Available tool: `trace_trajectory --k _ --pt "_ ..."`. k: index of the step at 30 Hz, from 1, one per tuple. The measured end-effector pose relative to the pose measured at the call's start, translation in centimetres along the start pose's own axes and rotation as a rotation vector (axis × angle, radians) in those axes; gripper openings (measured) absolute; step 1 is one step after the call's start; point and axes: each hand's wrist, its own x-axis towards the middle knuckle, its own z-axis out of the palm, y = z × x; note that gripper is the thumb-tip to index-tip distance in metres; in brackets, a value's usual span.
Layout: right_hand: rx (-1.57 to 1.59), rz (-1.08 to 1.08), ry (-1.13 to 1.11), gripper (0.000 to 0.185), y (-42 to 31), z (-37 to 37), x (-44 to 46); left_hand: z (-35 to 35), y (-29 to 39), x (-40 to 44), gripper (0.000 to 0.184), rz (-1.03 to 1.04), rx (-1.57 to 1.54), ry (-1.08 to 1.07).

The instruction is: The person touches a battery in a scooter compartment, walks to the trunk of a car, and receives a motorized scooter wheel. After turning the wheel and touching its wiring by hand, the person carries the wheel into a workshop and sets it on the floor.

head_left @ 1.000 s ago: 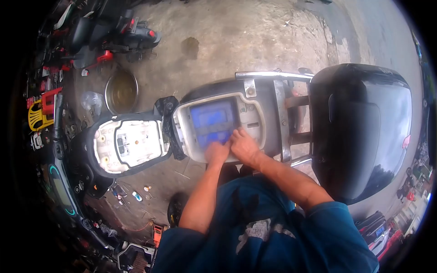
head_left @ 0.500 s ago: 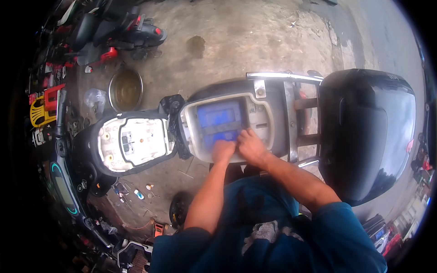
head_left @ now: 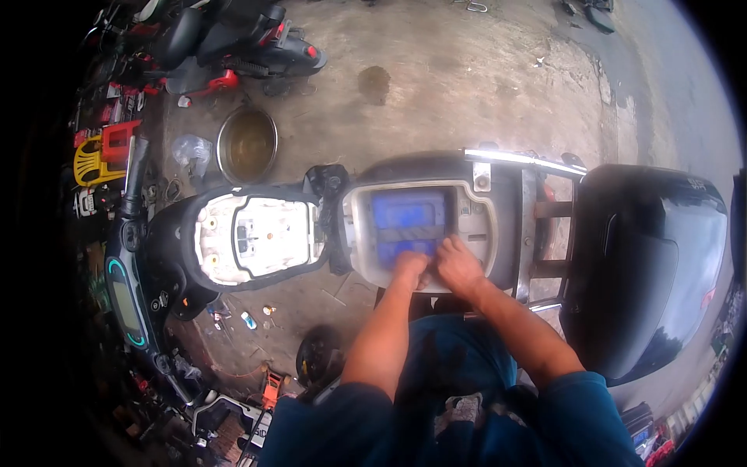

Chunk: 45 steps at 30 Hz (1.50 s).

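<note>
My left hand [head_left: 412, 268] and my right hand [head_left: 457, 263] are close together over the near right part of the open seat compartment [head_left: 359, 261] of a scooter. Both have curled fingers, and whatever they pinch is too small or hidden to name. Inside the compartment lie blue blocks [head_left: 405, 210] with a grey band across them. The flipped-up seat [head_left: 272, 237] shows its white underside to the left.
A black top box [head_left: 646, 265] sits behind the metal rack [head_left: 525, 233] at the right. Handlebars [head_left: 128, 303] are at the left. A round metal basin [head_left: 247, 145], a plastic bag [head_left: 189, 149] and other scooters [head_left: 241, 54] stand beyond.
The whole view has shifted, so the scooter and both hands appear farther right and slightly lower. Both hands remain together at the compartment's near side, with small finger movements.
</note>
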Motion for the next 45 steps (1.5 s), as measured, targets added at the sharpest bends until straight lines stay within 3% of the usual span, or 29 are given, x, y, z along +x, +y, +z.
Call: trace_trajectory --k 4,7,10,14,19,28,30,33,45 --pt "0.045 0.005 0.044 0.021 0.1 0.3 0.2 0.4 -0.5 -0.1 0.018 0.050 -0.064 0.069" --pt "0.099 0.004 0.031 0.023 -0.1 0.7 0.5 0.4 0.3 -3.8 0.025 0.188 0.165 0.139" --pt "0.101 -0.001 0.124 0.018 -0.2 1.6 0.8 0.9 -2.0 -5.9 0.031 0.521 0.257 0.449" --pt "0.105 0.021 0.151 0.015 -0.9 2.3 0.9 2.1 -6.8 -9.6 0.025 0.779 -0.193 0.599" --pt "0.060 -0.010 0.216 0.020 -1.7 1.5 1.3 2.2 -13.6 -8.7 0.022 0.775 -0.295 0.641" --pt "-0.082 -0.029 0.225 0.019 -2.4 2.3 1.8 -2.3 -26.9 -3.9 0.021 0.563 -0.388 0.474" --pt "-0.065 -0.046 0.233 0.018 -2.5 2.6 1.6 -1.8 -30.8 -2.3 0.021 0.629 -0.477 0.530" --pt "-0.090 -0.065 0.269 0.014 -2.8 2.8 1.2 -1.3 -34.2 -1.6 0.023 0.491 -0.467 0.546" --pt "-0.247 -0.120 0.211 0.013 -0.8 4.9 1.4 8.9 -38.0 3.5 0.032 0.396 -0.604 0.467"
